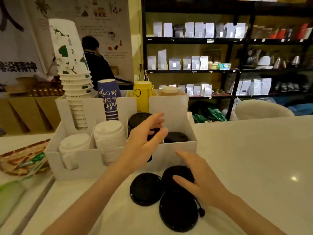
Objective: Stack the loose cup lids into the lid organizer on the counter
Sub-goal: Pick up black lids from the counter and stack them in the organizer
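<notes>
Three loose black lids lie on the white counter in front of the lid organizer (179, 150): one at the left (145, 189), one nearest me (178, 213), and one (171, 173) under my right hand. My right hand (203, 180) is spread over that lid, thumb on its top, fingers arched past its far edge. My left hand (144, 141) reaches into the organizer, fingers apart around a tall stack of black lids (138, 118). A shorter black stack (176, 137) sits in the right compartment.
Two stacks of white lids (108, 138) (72, 148) fill the organizer's left compartments. Paper cup stacks (72, 65) stand in its back row. A woven tray (20, 158) lies at the left. A person stands behind the counter; shelves of bags line the right wall.
</notes>
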Demonstrator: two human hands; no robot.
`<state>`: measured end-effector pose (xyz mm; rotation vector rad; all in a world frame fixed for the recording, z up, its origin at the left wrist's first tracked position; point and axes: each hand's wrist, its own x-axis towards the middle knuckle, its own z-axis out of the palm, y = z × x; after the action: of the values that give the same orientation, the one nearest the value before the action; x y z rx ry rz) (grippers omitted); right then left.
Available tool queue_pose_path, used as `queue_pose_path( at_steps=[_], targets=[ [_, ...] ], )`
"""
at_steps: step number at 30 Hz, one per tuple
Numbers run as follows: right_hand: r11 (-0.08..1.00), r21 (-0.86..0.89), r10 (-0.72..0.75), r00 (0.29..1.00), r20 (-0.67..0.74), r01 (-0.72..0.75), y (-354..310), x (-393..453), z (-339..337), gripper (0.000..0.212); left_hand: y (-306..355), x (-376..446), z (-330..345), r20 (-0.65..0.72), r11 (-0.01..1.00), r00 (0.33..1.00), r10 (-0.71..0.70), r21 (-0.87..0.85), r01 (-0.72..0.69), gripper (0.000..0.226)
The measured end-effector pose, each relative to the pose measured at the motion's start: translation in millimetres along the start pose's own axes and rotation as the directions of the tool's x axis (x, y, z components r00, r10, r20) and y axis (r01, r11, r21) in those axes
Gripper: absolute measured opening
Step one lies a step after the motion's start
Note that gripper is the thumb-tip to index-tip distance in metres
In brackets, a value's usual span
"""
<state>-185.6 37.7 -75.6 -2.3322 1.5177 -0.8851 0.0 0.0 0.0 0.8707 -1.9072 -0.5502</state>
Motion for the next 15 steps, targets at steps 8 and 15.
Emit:
queue_pose_path(
  at_steps=[8, 15],
  targets=[
    [0.994, -0.037, 0.104, 0.989, 0.101, -0.101, 11.2, -10.8, 1.3, 0.081, -36.6, -47.2, 38.9, 0.269, 0.98, 0.948, -0.172, 0.145, 0.137, 0.052],
    [0.981, -0.019, 0.193, 0.974, 0.118, -0.192, 15.5, -12.6, 6.2, 0.079, -51.4, -59.8, 44.5, 0.424, 0.906, 0.859, -0.285, 0.412, 0.097, 0.067]
  ],
)
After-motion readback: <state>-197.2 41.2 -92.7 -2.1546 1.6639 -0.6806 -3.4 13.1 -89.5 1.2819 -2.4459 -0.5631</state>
